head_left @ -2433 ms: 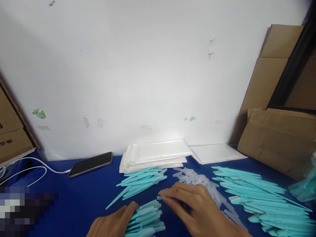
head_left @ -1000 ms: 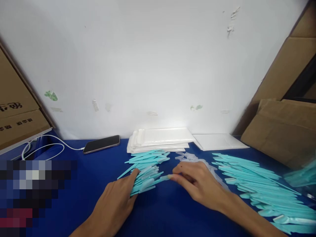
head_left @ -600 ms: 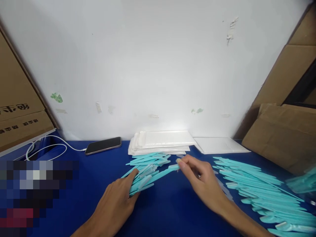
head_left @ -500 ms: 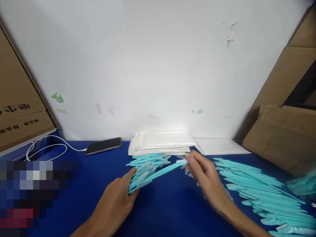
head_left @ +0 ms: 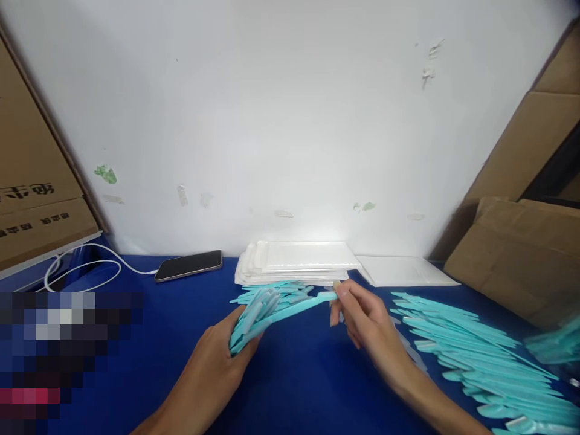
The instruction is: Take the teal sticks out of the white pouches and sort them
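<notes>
My left hand is closed round a bundle of turquoise eyebrow razors, several with clear caps on their heads. One razor juts from the bundle to the right. Its head end is pinched between the thumb and fingers of my right hand; whether a cap is on that end is hidden by the fingertips. Just behind the bundle lies a small pile of turquoise razors. Loose clear caps lie partly hidden beneath my right hand and forearm.
A large heap of turquoise razors covers the right side of the blue table. White padded envelopes are stacked against the wall. A phone with a white cable lies back left. Cardboard boxes flank both sides.
My right hand has shifted slightly left, towards the bundle, still pinching the razor's end. The bundle in my left hand has tilted a little.
</notes>
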The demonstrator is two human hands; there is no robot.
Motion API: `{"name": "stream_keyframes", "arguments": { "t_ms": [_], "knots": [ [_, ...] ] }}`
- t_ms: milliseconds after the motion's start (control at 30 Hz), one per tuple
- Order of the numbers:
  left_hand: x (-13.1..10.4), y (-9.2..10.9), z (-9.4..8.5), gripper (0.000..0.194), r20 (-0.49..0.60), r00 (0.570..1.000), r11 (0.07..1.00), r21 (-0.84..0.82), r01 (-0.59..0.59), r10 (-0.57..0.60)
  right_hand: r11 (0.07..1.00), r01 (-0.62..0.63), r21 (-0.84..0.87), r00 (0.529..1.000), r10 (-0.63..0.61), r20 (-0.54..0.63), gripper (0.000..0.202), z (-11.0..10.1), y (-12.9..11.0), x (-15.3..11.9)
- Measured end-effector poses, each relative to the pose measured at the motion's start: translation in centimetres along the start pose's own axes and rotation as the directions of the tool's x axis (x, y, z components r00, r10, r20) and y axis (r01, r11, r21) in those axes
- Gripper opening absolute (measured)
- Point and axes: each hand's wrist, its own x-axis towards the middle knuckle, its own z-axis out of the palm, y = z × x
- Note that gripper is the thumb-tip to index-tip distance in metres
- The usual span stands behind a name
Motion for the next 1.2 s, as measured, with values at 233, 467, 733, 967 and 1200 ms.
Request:
{"name": "stream_keyframes", "arguments": {
  "t_ms": [233,467,733,967,1200],
  "knots": [
    [0.6,0.0,-0.3,0.039,-0.066,0.994,0.983,-0.168,0.077,-0.089,1.000,-0.026,0.014,0.998,0.027,-0.051,0.049,-0.6,-0.1,0.4],
    [0.6,0.8,-0.5,0.047,0.156,0.974,0.944,-0.265,0.199,-0.161,0.968,0.088,-0.237,0.996,-0.087,0.016,0.049,-0.1,-0.5,-0.2],
    [-0.4,2.3,-0.4,0.045,0.433,0.899,0.887,-0.386,0.255,-0.070,0.956,0.094,-0.278,0.987,-0.053,0.153,0.038,2.4,0.0,-2.3],
    [-0.3,1.6,-0.1,0.040,0.478,0.875,0.844,-0.438,0.309,-0.073,0.980,0.049,-0.191,0.998,-0.057,-0.037,0.043,0.6,0.4,-0.4],
    [-0.5,1.5,-0.2,0.045,0.456,0.877,0.852,-0.389,0.350,-0.152,0.814,-0.249,0.524,0.961,0.276,0.027,0.025,-0.7,0.2,1.0]
  ]
}}
